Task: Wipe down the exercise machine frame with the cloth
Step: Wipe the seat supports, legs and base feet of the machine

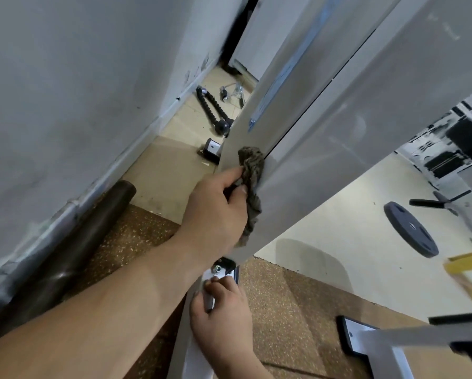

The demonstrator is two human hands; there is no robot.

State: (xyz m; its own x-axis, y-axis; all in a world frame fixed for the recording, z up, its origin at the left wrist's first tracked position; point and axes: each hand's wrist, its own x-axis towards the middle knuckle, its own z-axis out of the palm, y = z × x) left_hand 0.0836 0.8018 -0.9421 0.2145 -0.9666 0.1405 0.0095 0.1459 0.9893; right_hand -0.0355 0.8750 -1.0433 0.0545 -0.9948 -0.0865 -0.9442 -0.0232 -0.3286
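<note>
The exercise machine frame (325, 127) is a broad pale grey upright that slants up from the floor to the top right. A crumpled dark brownish cloth (252, 173) lies against its lower edge. My left hand (215, 212) reaches in from the lower left and grips the cloth, pressing it to the frame. Below it, my right hand (222, 315) curls its fingers round the frame's base rail (199, 356), near a bolt and bracket (221, 269).
A grey wall (65, 105) runs close on the left with a dark rolled mat (73, 253) along its foot. A black ribbed rope handle (211, 110) and small metal parts lie on the floor beyond. A weight plate (411, 228) and another metal foot (366, 343) lie right.
</note>
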